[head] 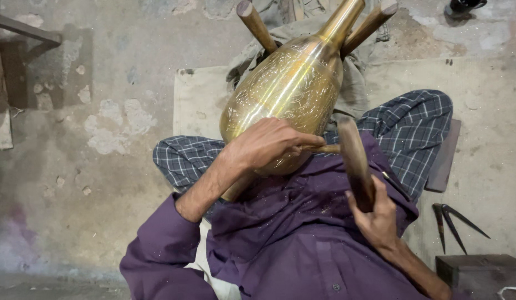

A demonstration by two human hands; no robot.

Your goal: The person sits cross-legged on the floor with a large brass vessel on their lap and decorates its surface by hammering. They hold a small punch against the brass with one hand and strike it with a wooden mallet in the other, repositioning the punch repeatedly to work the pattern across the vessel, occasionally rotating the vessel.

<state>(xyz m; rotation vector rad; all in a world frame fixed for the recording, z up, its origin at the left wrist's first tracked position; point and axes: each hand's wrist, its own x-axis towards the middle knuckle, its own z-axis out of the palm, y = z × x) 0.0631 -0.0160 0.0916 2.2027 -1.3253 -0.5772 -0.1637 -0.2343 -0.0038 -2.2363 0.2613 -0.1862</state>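
Closest in, the right hand (380,219) is clenched round the lower end of a dark wooden mallet (356,162), whose worn, flattened length rises toward twelve o'clock, its upper end just beside the vase. At about ten o'clock from it, the left hand (269,143) lies curled on the belly of the brass vase (288,89), fingers pinching a slim wooden-handled chisel (323,148) that points to three o'clock, toward the mallet; its tip is hidden under the fingers. The vase lies tilted across the lap, fat end toward the person, narrow neck running off to one o'clock; its skin is bright yellow metal, finely scratched with engraved patterns and a smooth shiny band along its length. It is cradled between two round wooden pegs (257,25) that stick up either side of the neck, over a crumpled grey cloth (353,83). Purple sleeves and checked trousers (410,130) frame the work. At three o'clock a dark flat slab (444,158) lies on the floor, then iron dividers (449,219) and a dark box (480,272) at four o'clock. The rough, patchy concrete floor (102,128) spreads wide at nine o'clock.
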